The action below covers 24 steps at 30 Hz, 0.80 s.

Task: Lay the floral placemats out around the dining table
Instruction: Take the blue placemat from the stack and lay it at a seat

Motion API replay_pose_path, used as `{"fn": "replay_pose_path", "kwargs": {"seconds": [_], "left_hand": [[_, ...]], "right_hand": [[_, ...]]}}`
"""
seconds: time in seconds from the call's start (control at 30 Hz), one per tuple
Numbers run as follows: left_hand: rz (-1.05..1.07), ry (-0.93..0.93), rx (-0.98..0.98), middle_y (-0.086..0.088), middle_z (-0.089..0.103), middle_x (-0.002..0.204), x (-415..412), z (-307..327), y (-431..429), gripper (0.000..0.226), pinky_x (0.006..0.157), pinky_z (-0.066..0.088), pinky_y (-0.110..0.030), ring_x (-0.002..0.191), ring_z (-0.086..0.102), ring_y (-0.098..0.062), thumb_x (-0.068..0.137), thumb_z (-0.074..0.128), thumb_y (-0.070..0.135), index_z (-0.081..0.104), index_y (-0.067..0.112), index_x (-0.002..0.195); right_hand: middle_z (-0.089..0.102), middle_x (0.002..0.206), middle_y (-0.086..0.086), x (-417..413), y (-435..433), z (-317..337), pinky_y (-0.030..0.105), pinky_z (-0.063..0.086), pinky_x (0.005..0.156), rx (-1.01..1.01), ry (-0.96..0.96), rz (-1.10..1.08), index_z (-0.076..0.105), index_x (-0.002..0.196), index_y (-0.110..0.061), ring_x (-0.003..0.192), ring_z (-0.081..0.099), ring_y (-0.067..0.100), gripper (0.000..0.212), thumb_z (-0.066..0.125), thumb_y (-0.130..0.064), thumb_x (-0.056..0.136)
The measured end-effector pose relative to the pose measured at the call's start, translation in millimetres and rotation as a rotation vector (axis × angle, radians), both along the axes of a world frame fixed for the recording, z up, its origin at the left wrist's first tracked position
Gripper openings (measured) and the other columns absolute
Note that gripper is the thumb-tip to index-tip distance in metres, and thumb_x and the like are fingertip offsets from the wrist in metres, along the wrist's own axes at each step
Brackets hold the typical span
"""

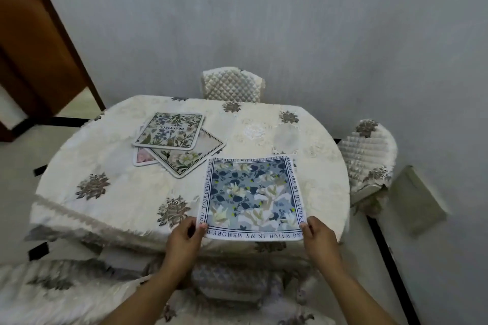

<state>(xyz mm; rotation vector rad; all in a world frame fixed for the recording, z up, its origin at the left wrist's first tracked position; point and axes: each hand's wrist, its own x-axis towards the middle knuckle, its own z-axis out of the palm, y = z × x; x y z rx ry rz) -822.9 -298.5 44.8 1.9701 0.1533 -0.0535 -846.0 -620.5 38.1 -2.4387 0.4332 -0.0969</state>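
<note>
A blue floral placemat [252, 196] with a lettered border lies flat on the table's near right part. My left hand [184, 240] pinches its near left corner and my right hand [320, 239] pinches its near right corner. Farther back on the left lies a loose pile of three placemats: a green-and-blue floral one [170, 130] on top, a cream one with white flowers [190, 155] turned diagonally beneath it, and a pink one [144, 157] showing only a corner. The round table [111, 166] wears a cream cloth with grey flower motifs.
A quilted chair back [233, 84] stands at the table's far side and another covered chair [369, 158] at the right. A third covered chair [232, 285] sits under the near edge between my arms. A grey wall is behind, a brown door [34, 34] at left.
</note>
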Motion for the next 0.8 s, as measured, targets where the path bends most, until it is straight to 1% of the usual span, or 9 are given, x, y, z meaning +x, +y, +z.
{"fn": "replay_pose_path", "kwargs": {"seconds": [0.07, 0.13, 0.23, 0.3, 0.4, 0.53, 0.63, 0.7, 0.8], "left_hand": [[0.018, 0.040, -0.011, -0.008, 0.065, 0.072, 13.3, -13.9, -3.3, 0.018, 0.057, 0.040, -0.030, 0.066, 0.059, -0.020, 0.094, 0.061, 0.027, 0.066, 0.017, 0.080], [0.036, 0.069, 0.003, -0.006, 0.065, 0.071, 28.2, -27.2, -7.7, 0.020, 0.057, 0.040, -0.030, 0.065, 0.059, -0.018, 0.095, 0.061, 0.028, 0.066, 0.018, 0.078], [0.024, 0.092, 0.058, -0.001, 0.057, 0.063, 55.9, -49.0, -15.8, 0.025, 0.055, 0.034, -0.030, 0.060, 0.052, -0.016, 0.094, 0.061, 0.027, 0.061, 0.018, 0.071], [0.018, 0.112, 0.103, -0.001, 0.050, 0.062, 68.7, -62.7, -20.9, 0.028, 0.054, 0.031, -0.030, 0.058, 0.046, -0.016, 0.095, 0.060, 0.027, 0.055, 0.018, 0.069], [0.024, 0.162, 0.174, -0.003, 0.049, 0.061, 79.5, -90.3, -27.1, 0.030, 0.054, 0.031, -0.030, 0.058, 0.045, -0.016, 0.094, 0.060, 0.027, 0.051, 0.019, 0.067], [0.039, 0.227, 0.288, -0.001, 0.053, 0.060, 85.4, -122.0, -33.7, 0.029, 0.054, 0.031, -0.029, 0.060, 0.050, -0.020, 0.095, 0.059, 0.028, 0.053, 0.016, 0.069], [0.091, 0.256, 0.366, 0.005, 0.049, 0.058, 85.2, -131.2, -42.0, 0.029, 0.049, 0.027, -0.025, 0.056, 0.046, -0.013, 0.094, 0.060, 0.024, 0.049, 0.017, 0.068], [0.119, 0.273, 0.390, 0.003, 0.049, 0.059, 83.9, -135.8, -47.4, 0.027, 0.049, 0.027, -0.024, 0.057, 0.048, -0.017, 0.094, 0.059, 0.023, 0.051, 0.014, 0.071], [0.143, 0.298, 0.391, -0.001, 0.052, 0.062, 84.0, -139.0, -52.5, 0.024, 0.049, 0.030, -0.027, 0.063, 0.053, -0.027, 0.094, 0.058, 0.022, 0.051, 0.011, 0.075]], "right_hand": [[0.039, 0.055, 0.000, 19.0, -3.1, -14.0, 0.038, 0.029, 0.055, 0.000, 0.023, 0.010, 0.033, 0.066, -0.019, 0.059, 0.044, 0.030, 0.037, 0.051, -0.022, 0.098], [0.042, 0.057, 0.002, 33.0, -5.4, -26.7, 0.037, 0.029, 0.055, 0.003, 0.040, -0.016, 0.033, 0.067, -0.018, 0.059, 0.044, 0.030, 0.036, 0.051, -0.022, 0.098], [0.039, 0.053, -0.002, 50.0, -7.5, -51.4, 0.036, 0.026, 0.053, 0.019, 0.066, -0.041, 0.031, 0.064, -0.021, 0.056, 0.044, 0.029, 0.039, 0.051, -0.020, 0.098], [0.039, 0.054, -0.003, 55.5, -7.9, -66.0, 0.036, 0.027, 0.053, 0.035, 0.102, -0.060, 0.034, 0.066, -0.018, 0.056, 0.044, 0.028, 0.037, 0.050, -0.021, 0.099], [0.042, 0.056, -0.004, 61.0, -9.3, -91.1, 0.035, 0.028, 0.051, 0.068, 0.161, -0.093, 0.035, 0.066, -0.019, 0.056, 0.045, 0.025, 0.036, 0.050, -0.021, 0.099], [0.052, 0.063, 0.006, 67.8, -8.4, -121.5, 0.037, 0.038, 0.055, 0.121, 0.226, -0.141, 0.039, 0.069, -0.015, 0.062, 0.053, 0.031, 0.032, 0.052, -0.021, 0.097], [0.048, 0.061, 0.000, 70.8, -8.9, -136.3, 0.033, 0.035, 0.052, 0.115, 0.286, -0.144, 0.044, 0.073, -0.012, 0.059, 0.048, 0.027, 0.029, 0.051, -0.024, 0.098], [0.044, 0.060, -0.004, 70.8, -10.7, -140.8, 0.032, 0.030, 0.049, 0.120, 0.309, -0.158, 0.045, 0.074, -0.012, 0.056, 0.044, 0.024, 0.029, 0.050, -0.026, 0.099], [0.051, 0.067, 0.004, 74.1, -12.5, -143.6, 0.033, 0.034, 0.055, 0.110, 0.328, -0.175, 0.045, 0.078, -0.012, 0.062, 0.050, 0.028, 0.028, 0.050, -0.029, 0.099]]}}
